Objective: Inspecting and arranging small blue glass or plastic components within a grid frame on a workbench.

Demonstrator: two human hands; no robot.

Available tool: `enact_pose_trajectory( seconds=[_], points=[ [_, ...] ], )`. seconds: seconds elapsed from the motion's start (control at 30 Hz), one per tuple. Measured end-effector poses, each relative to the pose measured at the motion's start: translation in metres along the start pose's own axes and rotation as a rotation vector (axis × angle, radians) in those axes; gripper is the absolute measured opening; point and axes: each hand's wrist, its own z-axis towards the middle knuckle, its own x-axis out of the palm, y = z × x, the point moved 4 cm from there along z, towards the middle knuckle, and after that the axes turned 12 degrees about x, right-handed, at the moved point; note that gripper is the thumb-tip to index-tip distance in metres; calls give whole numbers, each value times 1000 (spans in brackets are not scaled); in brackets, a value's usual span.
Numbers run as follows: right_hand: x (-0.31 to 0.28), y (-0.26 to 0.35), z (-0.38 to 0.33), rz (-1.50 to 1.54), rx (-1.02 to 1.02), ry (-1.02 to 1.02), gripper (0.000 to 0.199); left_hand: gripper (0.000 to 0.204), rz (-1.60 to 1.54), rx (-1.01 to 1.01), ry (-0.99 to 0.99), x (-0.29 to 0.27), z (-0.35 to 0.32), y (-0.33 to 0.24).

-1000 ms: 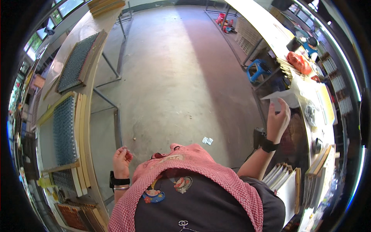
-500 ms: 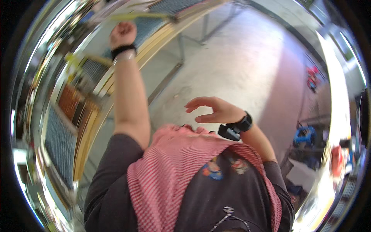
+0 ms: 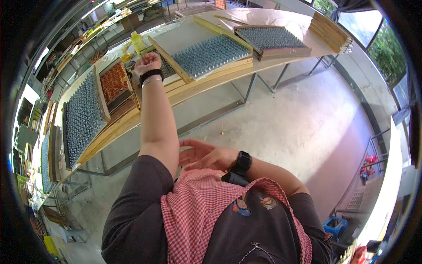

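Note:
My left hand [image 3: 148, 64] is reached out over the long table, its fingers curled in. Whatever they may hold is hidden. Just beyond it stands a yellow-green bottle [image 3: 138, 42]. Beside the hand, to the right, lies a wood-framed tray [image 3: 211, 53] with rows of small bluish pointed pieces. To its left is a tray of round orange-brown pieces [image 3: 115, 82]. My right hand [image 3: 206, 156] is in front of my checked apron, near my left elbow. Its fingers are spread and nothing shows in them.
More trays of bluish pieces lie at the left [image 3: 83, 121] and farther right [image 3: 272, 37]. A stack of wooden frames [image 3: 330, 31] stands at the table's far right end. Metal table legs [image 3: 250, 88] reach the concrete floor. A blue basket [image 3: 335, 226] sits at lower right.
The view has swung, bringing more of the table into sight. My right hand has moved left toward my left elbow. My left hand stays extended with fingers curled.

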Motion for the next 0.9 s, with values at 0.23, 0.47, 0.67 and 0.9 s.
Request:
enact_pose_trajectory(
  seconds=[0.23, 0.47, 0.67, 0.9],
  points=[
    [-40, 51, -5, -145, 108, 56, 30, 17, 298, 210, -167, -19, 42, -54],
    [-241, 178, -85, -583, 102, -934, 25, 8, 1268, 191, 413, -81, 11, -8],
    [-363, 328, -134, -755, -220, -1506, 22, 17, 1213, -188, 82, -135, -38, 21],
    [-471, 383, -115, -1159, 486, -1557, 47, 25, 809, -544, -62, -146, -20, 54]
  ],
)
